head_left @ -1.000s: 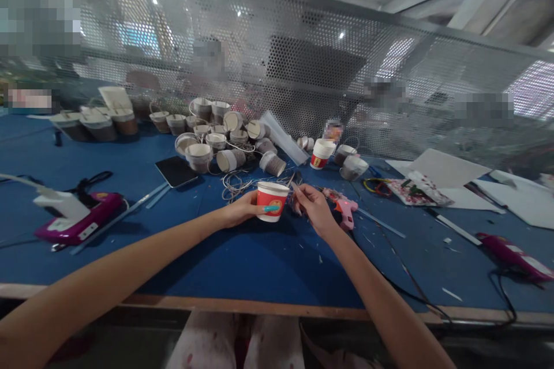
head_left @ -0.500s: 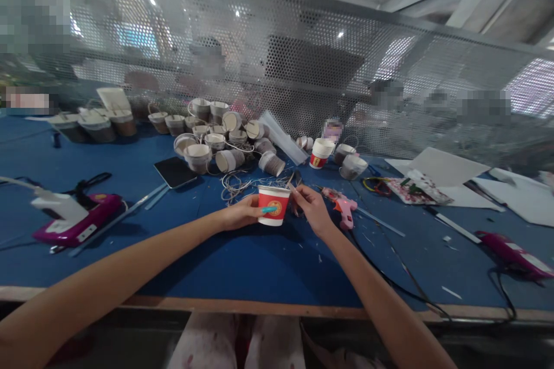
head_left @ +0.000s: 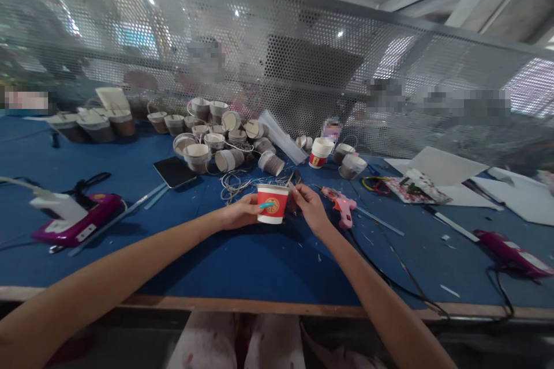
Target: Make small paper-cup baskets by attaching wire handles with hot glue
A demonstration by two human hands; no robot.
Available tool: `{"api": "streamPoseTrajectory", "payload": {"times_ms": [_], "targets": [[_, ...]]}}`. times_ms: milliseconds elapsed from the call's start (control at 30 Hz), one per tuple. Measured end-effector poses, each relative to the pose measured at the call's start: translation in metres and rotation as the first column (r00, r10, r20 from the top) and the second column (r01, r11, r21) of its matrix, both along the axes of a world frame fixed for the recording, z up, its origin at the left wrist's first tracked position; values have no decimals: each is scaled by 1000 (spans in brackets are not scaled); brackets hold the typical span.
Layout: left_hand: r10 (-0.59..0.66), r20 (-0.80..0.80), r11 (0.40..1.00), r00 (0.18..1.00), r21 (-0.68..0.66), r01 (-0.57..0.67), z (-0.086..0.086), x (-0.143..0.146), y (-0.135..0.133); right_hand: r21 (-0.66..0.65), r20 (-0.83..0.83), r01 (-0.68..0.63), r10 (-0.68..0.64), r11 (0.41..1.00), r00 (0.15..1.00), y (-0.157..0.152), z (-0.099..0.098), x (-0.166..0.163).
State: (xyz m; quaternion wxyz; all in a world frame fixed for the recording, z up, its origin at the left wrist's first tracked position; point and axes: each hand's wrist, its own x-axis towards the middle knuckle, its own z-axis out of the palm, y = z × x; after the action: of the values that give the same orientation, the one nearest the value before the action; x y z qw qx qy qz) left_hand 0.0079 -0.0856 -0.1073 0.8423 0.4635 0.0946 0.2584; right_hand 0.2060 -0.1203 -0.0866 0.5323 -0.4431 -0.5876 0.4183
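Observation:
A red and white paper cup (head_left: 278, 214) with a gold round emblem stands upright in the grip of my left hand (head_left: 239, 212), above the blue tabletop. A turquoise-nailed finger lies across the cup's front. At the cup's right rim, the fingers of my right hand (head_left: 310, 205) are pinched together; what they hold there is too small to make out. Behind the cup lies a tangle of thin cord (head_left: 234, 185). Just right of my right hand rests a pink glue gun (head_left: 341, 205) with a black cable.
Several wrapped cups with cord handles (head_left: 198, 155) crowd the back left. A stack of paper cups (head_left: 319, 153) stands behind my right hand. Purple power strips (head_left: 82, 219) lie left and right, and a dark phone (head_left: 174, 172) lies at left. White sheets (head_left: 445, 164) spread at right.
The cup has turned and tilted slightly, its opening now showing less and its emblem lying a little further left. Both hands stay nearly in place.

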Motion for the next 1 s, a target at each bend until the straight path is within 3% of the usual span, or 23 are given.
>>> {"api": "streamPoseTrajectory", "payload": {"times_ms": [167, 300, 500, 667, 900, 1000], "targets": [[12, 31, 995, 999, -100, -9, 2, -2, 3, -17, -21, 67, -68, 998, 997, 4, -6, 2], [-5, 19, 985, 1000, -170, 8, 4, -4, 5, -7, -7, 20, -20, 1000, 1000, 2, -6, 1], [78, -36, 991, 996, -106, -82, -1, -4, 5, 19, 85, -60, 58, 998, 995, -1, -3, 3], [65, -43, 995, 997, -76, -68, -3, -4, 6, 53, 176, -103, 92, 993, 980, -1, -2, 7], [22, -43, 997, 999, -76, -26, 0, -5, 5, 102, 222, -4, -19, 995, 975, -1, 0, 3], [28, -36, 996, 999, -86, -31, 1, -5, 6, 241, 347, 166, -245, 956, 905, 0, -1, 8]]}}
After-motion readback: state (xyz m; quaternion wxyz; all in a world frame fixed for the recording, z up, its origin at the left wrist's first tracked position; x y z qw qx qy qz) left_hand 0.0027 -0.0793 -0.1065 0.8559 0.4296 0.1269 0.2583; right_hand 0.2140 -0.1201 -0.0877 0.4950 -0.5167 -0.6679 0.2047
